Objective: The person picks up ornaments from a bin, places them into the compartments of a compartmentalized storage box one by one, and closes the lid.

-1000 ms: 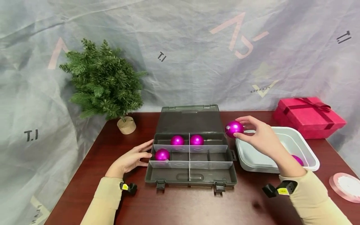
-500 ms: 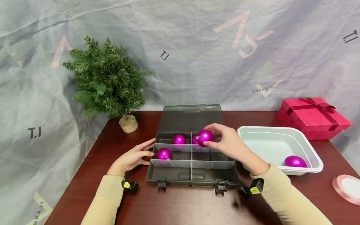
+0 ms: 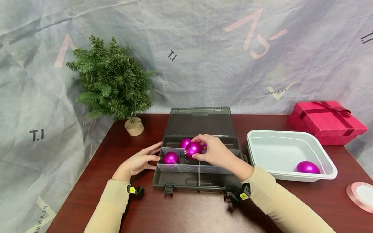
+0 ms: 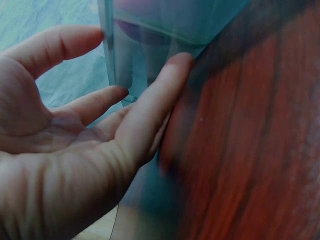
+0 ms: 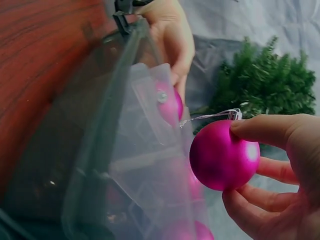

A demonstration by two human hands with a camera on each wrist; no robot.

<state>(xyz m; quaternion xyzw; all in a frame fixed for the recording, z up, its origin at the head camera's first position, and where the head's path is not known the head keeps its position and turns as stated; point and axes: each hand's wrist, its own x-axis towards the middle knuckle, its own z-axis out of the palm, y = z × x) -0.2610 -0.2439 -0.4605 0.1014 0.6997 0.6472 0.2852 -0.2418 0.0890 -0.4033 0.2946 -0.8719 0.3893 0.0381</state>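
Note:
My right hand (image 3: 214, 153) pinches a magenta Christmas ball (image 3: 193, 150) between thumb and fingers, over the middle row of a dark clear divider box (image 3: 177, 178). In the right wrist view the held ball (image 5: 224, 155) shows its silver cap and a loop of string. Another ball (image 3: 171, 158) sits in the left middle compartment, and one more (image 3: 185, 142) in the back row. A further back-row ball is mostly hidden behind my right hand. My left hand (image 3: 137, 165) rests its spread, fairly straight fingers against the box's left side, also seen in the left wrist view.
Right of the box stands a white plastic tub (image 3: 274, 176) holding one magenta ball (image 3: 308, 167). Behind it is a red gift box (image 3: 326, 124); a pink ribbon roll (image 3: 361, 195) lies at far right. A small artificial tree (image 3: 113, 84) stands back left. The box lid (image 3: 201, 123) lies back.
My right hand has carried the ball leftward from beside the tub to over the box's middle row. My left hand stays at the box's side.

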